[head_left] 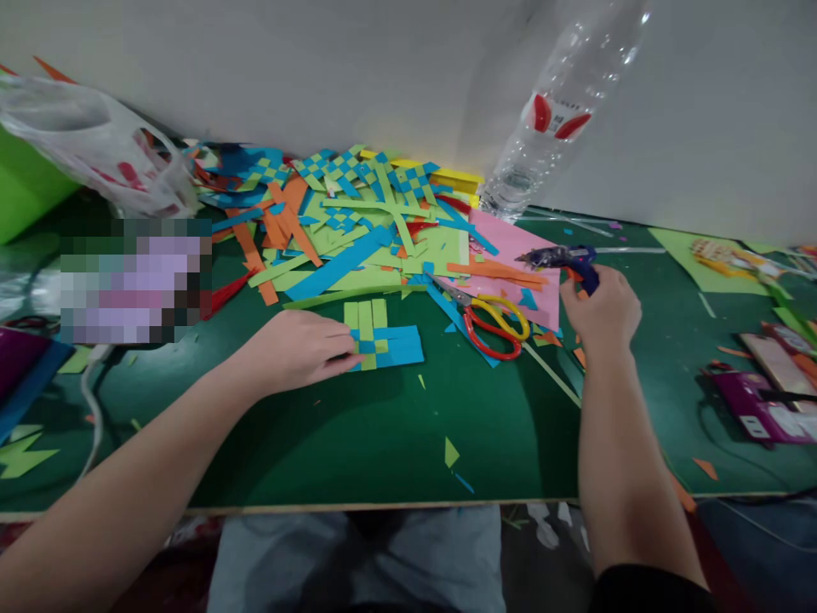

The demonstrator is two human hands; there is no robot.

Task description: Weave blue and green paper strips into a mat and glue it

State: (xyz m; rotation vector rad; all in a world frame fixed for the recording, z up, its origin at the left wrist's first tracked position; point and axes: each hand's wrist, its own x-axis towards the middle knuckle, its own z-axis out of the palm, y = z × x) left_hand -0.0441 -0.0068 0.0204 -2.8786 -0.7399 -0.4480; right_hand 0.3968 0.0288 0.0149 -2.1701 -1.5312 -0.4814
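My left hand point(305, 347) rests on the green table point(383, 434), its fingertips pinching the left edge of a small woven piece of blue and light-green paper strips point(383, 337). My right hand point(601, 312) is closed round the grip of a blue glue gun point(565, 258), whose nozzle points left over a pink paper sheet point(517, 255). Scissors with red and yellow handles point(493, 322) lie between the woven piece and my right hand.
A heap of blue, green and orange paper strips and woven mats point(345, 213) fills the back. A clear plastic bottle point(562, 111) leans on the wall. A plastic bag point(95, 145) sits back left. Packets point(759, 404) and a cable lie right.
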